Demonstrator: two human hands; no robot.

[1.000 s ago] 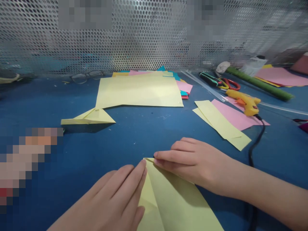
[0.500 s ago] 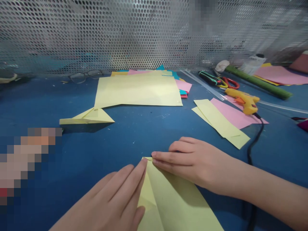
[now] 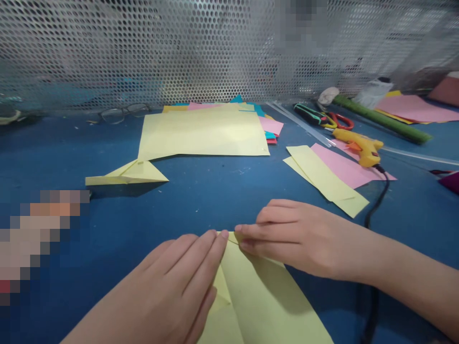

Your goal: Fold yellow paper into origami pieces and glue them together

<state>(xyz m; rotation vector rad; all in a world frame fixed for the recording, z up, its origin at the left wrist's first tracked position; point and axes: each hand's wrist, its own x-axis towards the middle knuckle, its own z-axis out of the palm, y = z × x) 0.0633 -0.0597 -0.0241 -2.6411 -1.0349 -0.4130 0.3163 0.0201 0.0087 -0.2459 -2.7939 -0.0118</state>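
Observation:
A folded sheet of yellow paper [image 3: 265, 291] lies on the blue table in front of me, its narrow tip pointing away and a crease running down its length. My left hand [image 3: 175, 282] covers the paper's left side, fingers pressed together and fingertips holding the tip. From the right, my right hand [image 3: 297, 239] grips the paper's right edge near the tip with closed fingers; its thumb is hidden. A small curved fold shows between the fingertips of both hands. Farther left lies another folded yellow paper piece [image 3: 132, 173].
A large yellow sheet [image 3: 204, 134] tops a coloured paper stack. At right lie yellow strips [image 3: 322, 177], pink paper [image 3: 344, 167], a yellow glue gun [image 3: 360, 145] with black cord, red-handled scissors [image 3: 342, 121] and a green roll [image 3: 383, 119]. Perforated metal [image 3: 143, 52] bounds the back; glasses [image 3: 113, 114] lie before it.
My right hand has slid slightly right along the paper's tip, and my left fingertips have followed rightward. A curved fold now shows more clearly between them. The view has shifted slightly.

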